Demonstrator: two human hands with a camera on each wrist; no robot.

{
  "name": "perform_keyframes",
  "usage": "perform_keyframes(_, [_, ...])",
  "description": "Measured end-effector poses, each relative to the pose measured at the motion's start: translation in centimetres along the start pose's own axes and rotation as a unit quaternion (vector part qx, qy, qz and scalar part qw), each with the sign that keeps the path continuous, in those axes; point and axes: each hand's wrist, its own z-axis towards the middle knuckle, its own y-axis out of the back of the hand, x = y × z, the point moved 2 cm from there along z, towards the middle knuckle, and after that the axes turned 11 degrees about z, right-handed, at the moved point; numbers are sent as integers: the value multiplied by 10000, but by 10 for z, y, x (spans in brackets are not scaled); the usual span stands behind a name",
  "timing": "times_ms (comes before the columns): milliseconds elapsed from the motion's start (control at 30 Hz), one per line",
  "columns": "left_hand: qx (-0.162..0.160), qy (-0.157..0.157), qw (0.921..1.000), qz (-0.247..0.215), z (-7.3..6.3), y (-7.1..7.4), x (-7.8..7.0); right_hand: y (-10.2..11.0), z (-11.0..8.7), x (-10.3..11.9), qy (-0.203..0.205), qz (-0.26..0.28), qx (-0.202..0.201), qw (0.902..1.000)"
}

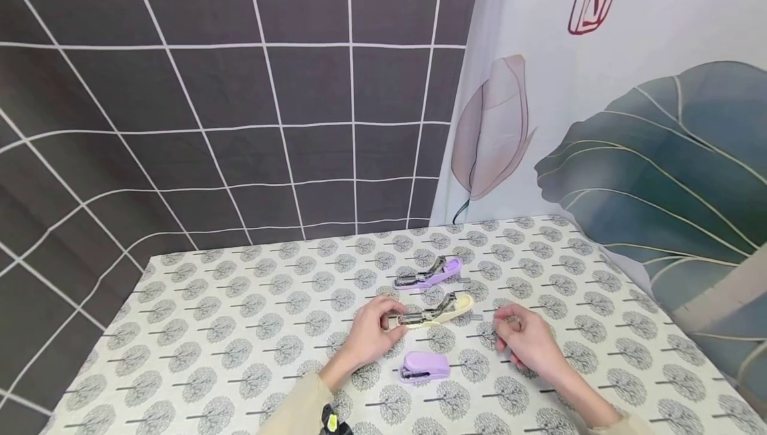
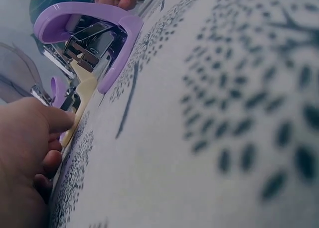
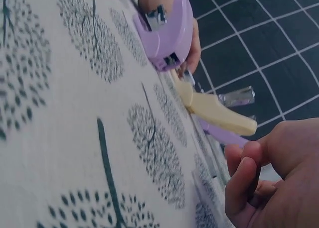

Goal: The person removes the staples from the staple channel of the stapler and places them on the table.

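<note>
A cream-yellow stapler (image 1: 440,315) lies on the patterned cloth with its metal parts swung up and showing. My left hand (image 1: 373,330) grips its left end between thumb and fingers; in the left wrist view the thumb (image 2: 57,119) presses on its side. My right hand (image 1: 530,338) is held to the right of the stapler, apart from it, fingers loosely bent and thumb near the fingertips. In the right wrist view nothing shows between those fingers (image 3: 244,173). A lilac stapler (image 1: 425,366), lid folded down, sits nearer me than the yellow one.
Beyond the yellow stapler lies another lilac stapler (image 1: 428,275), its metal parts raised. A thin grey strip (image 1: 477,317) lies just past the yellow stapler's right end. The cloth (image 1: 252,355) carries a tree print. A dark gridded curtain (image 1: 299,88) hangs behind the table.
</note>
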Motion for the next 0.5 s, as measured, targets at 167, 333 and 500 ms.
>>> perform_keyframes(167, [-298, 136, 9982, -505, -11, 11, 0, -8, -13, 15, 446, 95, 225, 9987])
perform_keyframes(333, [122, 134, 9989, -422, -38, 23, -9, -29, -29, 28, 2091, -425, 1050, 9713])
perform_keyframes(500, [570, -305, 9978, -173, -56, 23, -24, -61, -40, 37, 3203, -1274, 1542, 9260])
